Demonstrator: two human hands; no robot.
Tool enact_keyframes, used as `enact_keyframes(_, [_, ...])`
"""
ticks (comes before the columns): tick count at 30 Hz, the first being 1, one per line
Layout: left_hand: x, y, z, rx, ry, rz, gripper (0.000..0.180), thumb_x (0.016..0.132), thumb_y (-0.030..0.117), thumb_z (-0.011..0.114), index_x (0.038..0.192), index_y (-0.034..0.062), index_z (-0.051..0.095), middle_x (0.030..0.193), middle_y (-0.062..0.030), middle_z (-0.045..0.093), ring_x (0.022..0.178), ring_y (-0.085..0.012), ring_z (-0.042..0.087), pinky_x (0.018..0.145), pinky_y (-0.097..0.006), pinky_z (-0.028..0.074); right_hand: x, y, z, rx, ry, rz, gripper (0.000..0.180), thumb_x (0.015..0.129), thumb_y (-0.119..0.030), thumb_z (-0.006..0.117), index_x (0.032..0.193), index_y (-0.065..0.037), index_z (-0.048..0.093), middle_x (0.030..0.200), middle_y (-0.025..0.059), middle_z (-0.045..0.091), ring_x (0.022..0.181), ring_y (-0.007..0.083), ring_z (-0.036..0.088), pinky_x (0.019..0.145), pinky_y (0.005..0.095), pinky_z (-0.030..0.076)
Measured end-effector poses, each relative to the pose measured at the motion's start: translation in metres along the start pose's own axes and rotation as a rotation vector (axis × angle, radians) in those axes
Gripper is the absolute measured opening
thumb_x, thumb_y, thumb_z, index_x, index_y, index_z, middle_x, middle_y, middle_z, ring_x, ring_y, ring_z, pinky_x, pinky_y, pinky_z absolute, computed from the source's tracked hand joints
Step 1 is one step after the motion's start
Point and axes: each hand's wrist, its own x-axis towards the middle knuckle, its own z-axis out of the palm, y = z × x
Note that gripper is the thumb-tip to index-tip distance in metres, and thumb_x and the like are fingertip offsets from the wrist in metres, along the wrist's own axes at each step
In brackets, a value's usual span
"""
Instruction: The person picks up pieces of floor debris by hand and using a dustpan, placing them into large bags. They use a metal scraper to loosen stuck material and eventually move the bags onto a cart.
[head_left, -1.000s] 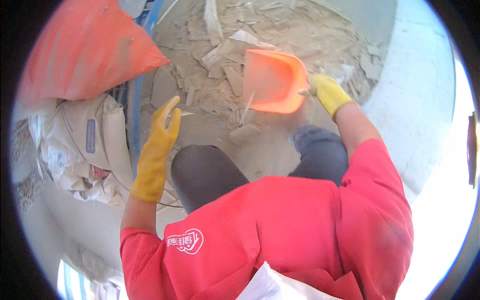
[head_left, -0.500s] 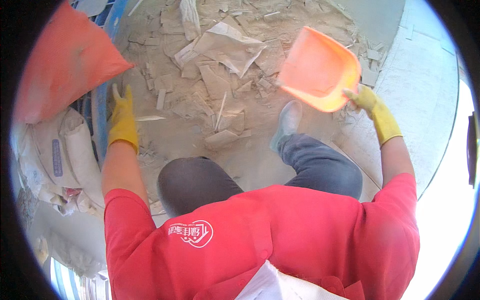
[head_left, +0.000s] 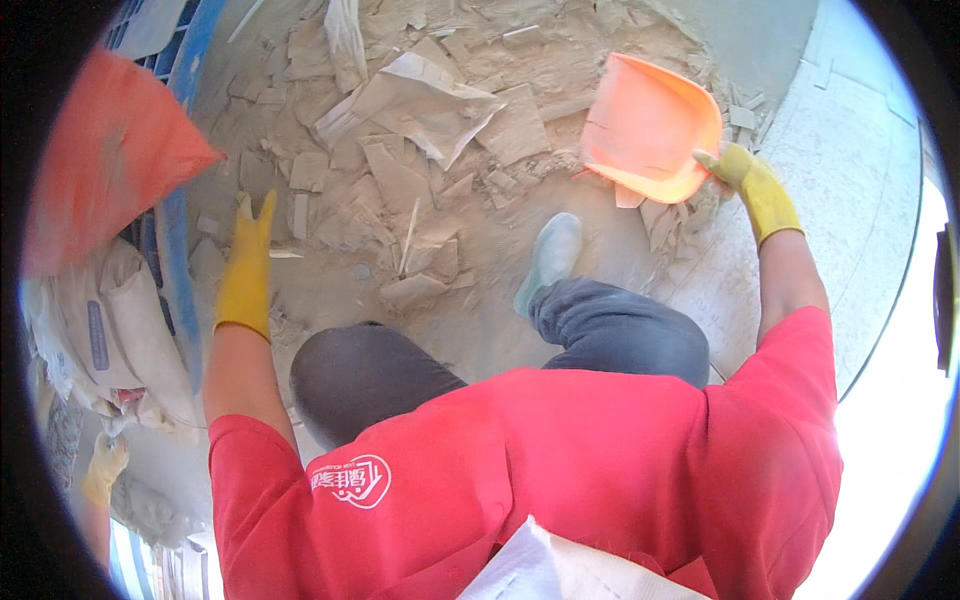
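My right hand (head_left: 752,185), in a yellow rubber glove, grips the handle end of an orange plastic dustpan (head_left: 652,125) held over a heap of broken grey tile and plaster rubble (head_left: 420,150). My left hand (head_left: 248,262), also in a yellow glove, hangs over the rubble's left edge with fingers extended and nothing in it. My knees in dark trousers and one pale dusty shoe (head_left: 550,255) show below the heap.
An orange sack (head_left: 110,170) sits at the upper left beside a blue frame (head_left: 175,240). White filled sacks (head_left: 110,330) lie below it. Another person's yellow-gloved hand (head_left: 105,465) shows at the lower left. Pale tiled floor (head_left: 850,200) runs along the right.
The dustpan has swung from the middle of the heap out to the upper right with my right hand. My left hand has drifted left and lower, fingers straightening.
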Motion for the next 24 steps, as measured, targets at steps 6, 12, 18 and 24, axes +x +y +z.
enact_keyframes(6, [-0.004, 0.026, 0.010, -0.195, -0.104, -0.082, 0.101, 0.093, 0.069, 0.058, 0.156, -0.0064, 0.034, 0.163, -0.0275, 0.031, 0.152, -0.0382, 0.030, 0.124, -0.042, 0.025, -0.004, -0.048, 0.003, -0.106, 0.021, -0.312, 0.050, 0.098, -0.054, 0.060, 0.103, -0.005, 0.065, 0.074, 0.0078, 0.065, 0.061, 0.0190, 0.061, 0.060, 0.0364, 0.051])
enact_keyframes(12, [0.005, 0.032, -0.005, -0.179, -0.010, -0.088, 0.098, 0.094, 0.065, 0.059, 0.156, -0.0054, 0.033, 0.158, -0.0287, 0.039, 0.147, -0.0398, 0.039, 0.121, -0.043, 0.030, -0.025, 0.006, 0.040, 0.039, -0.035, -0.145, 0.050, 0.097, -0.056, 0.061, 0.102, -0.006, 0.067, 0.069, 0.0063, 0.065, 0.055, 0.0170, 0.059, 0.052, 0.0334, 0.049])
enact_keyframes(18, [0.010, 0.034, -0.010, 0.283, -0.048, 0.153, 0.091, 0.096, 0.064, 0.055, 0.161, 0.0063, 0.029, 0.160, -0.0291, 0.035, 0.146, -0.0410, 0.039, 0.119, -0.045, 0.032, -0.038, 0.034, 0.105, 0.319, -0.214, -0.033, 0.052, 0.096, -0.056, 0.064, 0.100, -0.005, 0.068, 0.070, 0.0054, 0.065, 0.050, 0.0143, 0.056, 0.047, 0.0324, 0.046])
enact_keyframes(24, [0.023, 0.041, 0.010, 0.041, -0.086, 0.013, 0.096, 0.094, 0.067, 0.055, 0.164, 0.0094, 0.024, 0.164, -0.0259, 0.029, 0.150, -0.0404, 0.033, 0.120, -0.045, 0.031, -0.031, -0.043, 0.082, -0.242, 0.032, -0.168, 0.053, 0.100, -0.056, 0.054, 0.114, -0.007, 0.070, 0.084, 0.0110, 0.074, 0.070, 0.0263, 0.070, 0.067, 0.0415, 0.055])
